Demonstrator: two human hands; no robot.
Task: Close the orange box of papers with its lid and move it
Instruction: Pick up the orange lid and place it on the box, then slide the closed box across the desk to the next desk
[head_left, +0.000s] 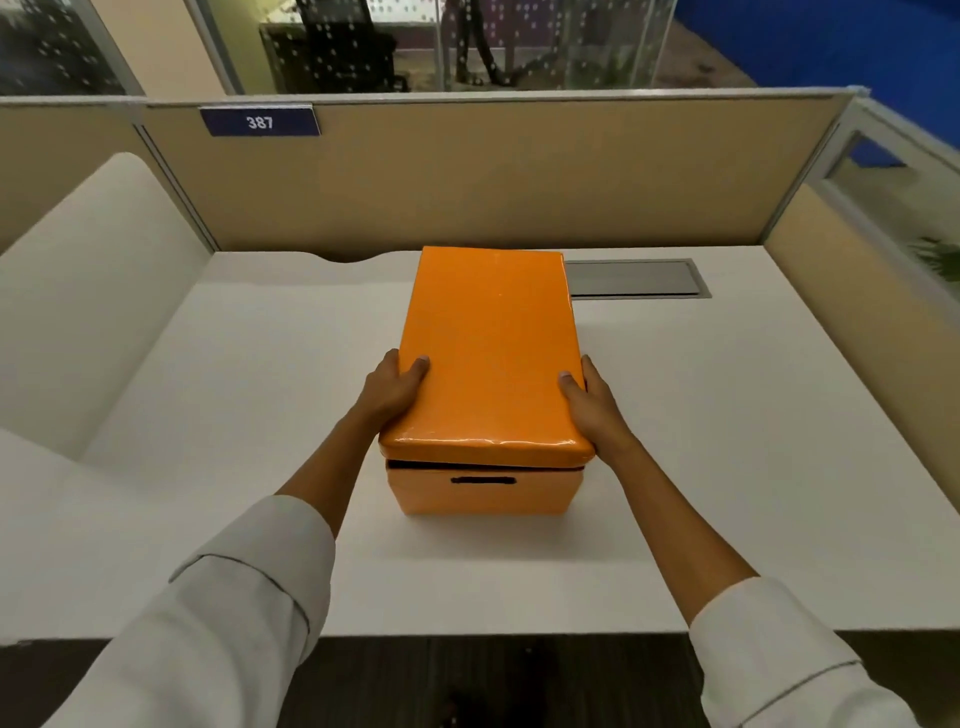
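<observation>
Two bare hands are seen clasped on an orange lid (491, 343) at a white desk (727, 441), which is bounded at the back and on the right by tan partition panels (467, 182). A blue plate marked 387 (259, 122) is fixed to the rear panel, and a grey cable hatch (636, 278) is set into the desk surface just right of the lid's far end. The orange box (483, 488) is placed near the middle of the desk, its near face turned toward the camera and marked by a dark slot handle (483, 480). The lid is laid over the box, but at the near edge a dark gap is shown between lid and rim, so the box is not fully closed; the papers inside cannot be seen. The left hand (395, 387) is pressed against the lid's left side, thumb laid on top and fingers wrapped over the edge. The right hand (589, 397) is set against the right side in the same manner, thumb on top. Pale sleeves (234, 623) are pushed back along both forearms.
</observation>
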